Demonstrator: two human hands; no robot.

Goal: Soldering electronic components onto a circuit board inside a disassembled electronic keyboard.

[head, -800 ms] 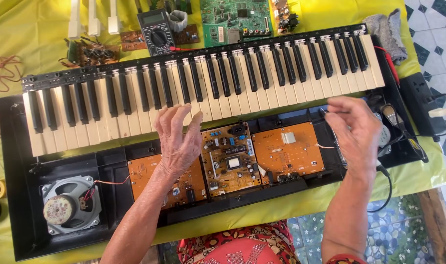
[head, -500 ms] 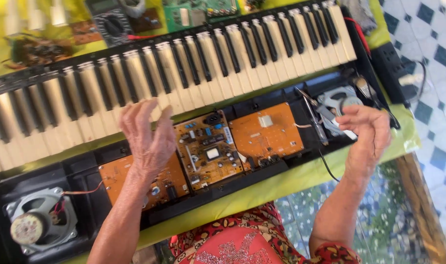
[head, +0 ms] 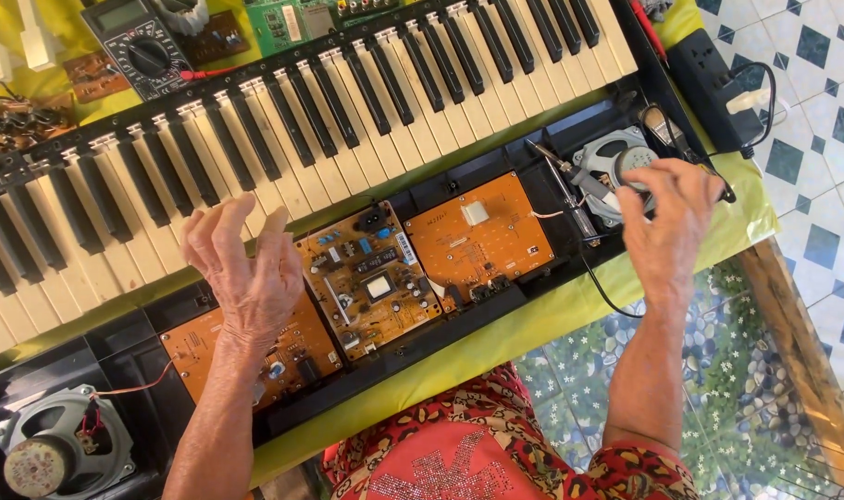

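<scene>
An electronic keyboard [head: 329, 111] lies opened on a counter [head: 533, 324] draped in yellow-green cloth, its key bed tipped back so the black lower case [head: 117, 324] shows its insides; three circuit boards sit in a row there: an orange one at the left [head: 297, 352], a brown power board [head: 371, 278] crowded with components in the middle, and an orange board at the right [head: 482, 236]. The left hand [head: 242, 264] hovers over the white keys and the leftmost board, fingers spread and curled, holding nothing; the right hand [head: 667, 218] is loosely open above the right speaker [head: 612, 167], fingertips near the thin black wire [head: 598, 278] that trails over the case edge, though I cannot tell whether it touches wire or speaker. A screwdriver [head: 561, 181] rests beside that speaker; a second speaker [head: 61, 449] sits at the far left; a multimeter [head: 135, 46] and a green board [head: 297, 18] lie beyond the keys (a power strip [head: 713, 69] at the right edge). By my judgement this is inspection of the internals, between grips; the next move calls for a steady, light reach among loose leads, without snagging the speaker wires.
</scene>
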